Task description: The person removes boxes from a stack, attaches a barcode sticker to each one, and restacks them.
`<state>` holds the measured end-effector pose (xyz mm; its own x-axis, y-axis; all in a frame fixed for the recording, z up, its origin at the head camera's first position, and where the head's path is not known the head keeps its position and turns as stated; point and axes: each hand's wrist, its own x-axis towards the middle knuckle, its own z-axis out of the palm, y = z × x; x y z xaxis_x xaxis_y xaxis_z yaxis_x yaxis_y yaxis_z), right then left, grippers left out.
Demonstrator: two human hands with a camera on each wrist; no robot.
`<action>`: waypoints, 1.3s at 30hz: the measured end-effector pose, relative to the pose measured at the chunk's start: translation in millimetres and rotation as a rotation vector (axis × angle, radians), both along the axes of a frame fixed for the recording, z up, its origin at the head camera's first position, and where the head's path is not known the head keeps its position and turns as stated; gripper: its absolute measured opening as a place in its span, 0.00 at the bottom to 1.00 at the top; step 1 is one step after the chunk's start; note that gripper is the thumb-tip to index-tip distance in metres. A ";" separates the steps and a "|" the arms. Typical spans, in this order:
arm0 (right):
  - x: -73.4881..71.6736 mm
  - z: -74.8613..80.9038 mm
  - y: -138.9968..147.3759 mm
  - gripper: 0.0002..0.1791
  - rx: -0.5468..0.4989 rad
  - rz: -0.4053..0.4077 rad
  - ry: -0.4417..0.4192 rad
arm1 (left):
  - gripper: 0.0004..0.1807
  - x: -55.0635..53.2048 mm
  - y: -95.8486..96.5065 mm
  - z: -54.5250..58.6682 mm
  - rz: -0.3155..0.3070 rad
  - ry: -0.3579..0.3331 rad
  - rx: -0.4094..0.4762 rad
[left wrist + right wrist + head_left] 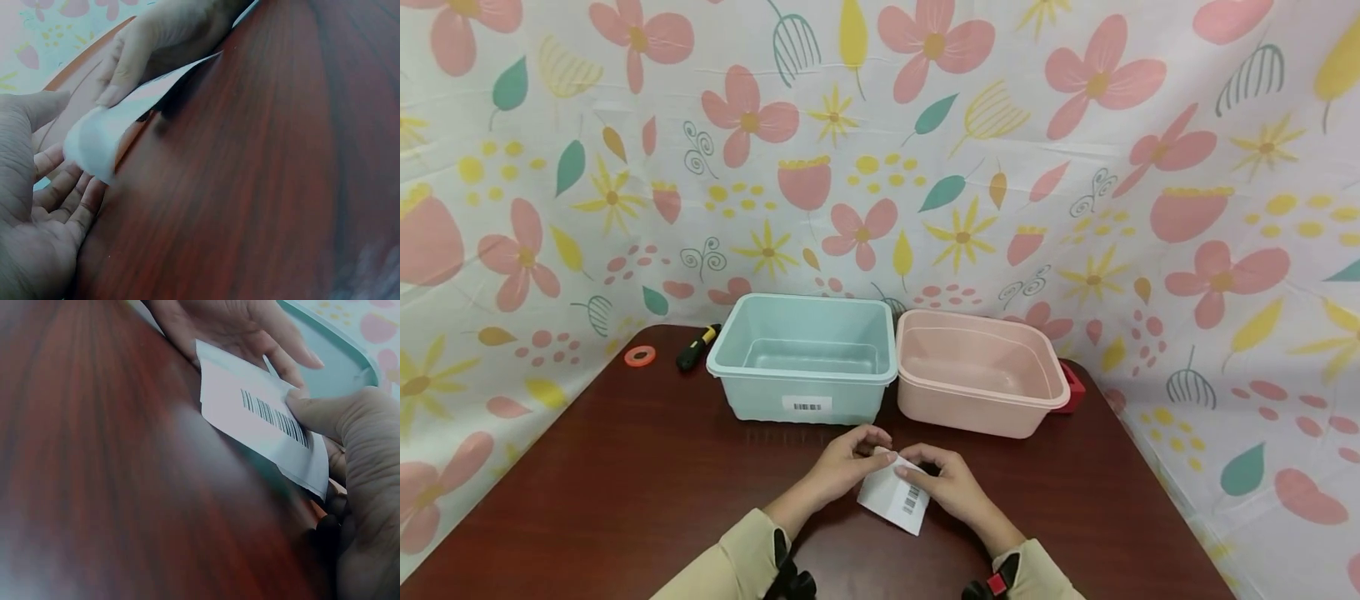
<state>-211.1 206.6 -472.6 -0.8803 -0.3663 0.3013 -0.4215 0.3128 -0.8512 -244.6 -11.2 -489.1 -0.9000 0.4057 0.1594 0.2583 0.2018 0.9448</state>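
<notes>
A folded piece of white paper [883,497] with a printed barcode is tilted over the near middle of the table. My right hand [953,485] pinches its right side, thumb on the barcode face and fingers behind, as the right wrist view shows. At the upper left edge is my left hand [847,461]. In the left wrist view its thumb stands off the paper [103,140], while its loosely bent fingers reach behind the curled edge. The fingertips behind the paper are partly hidden.
Behind the hands stand a light blue basin [808,392] with a barcode label and a pink basin [973,408]. A screwdriver [697,348] and an orange tape roll [640,357] lie at the back left. A red object [1072,388] is partly hidden behind the pink basin.
</notes>
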 end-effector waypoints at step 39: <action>5.1 13.4 -26.2 0.05 -0.077 -0.056 0.397 | 0.11 1.3 -0.3 2.8 0.021 -0.001 0.193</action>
<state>-206.0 180.4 -459.2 -0.7080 -0.2846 0.6463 -0.7062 0.2864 -0.6475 -243.3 -11.5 -486.2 -0.9080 0.3492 0.2316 0.2551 0.0221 0.9667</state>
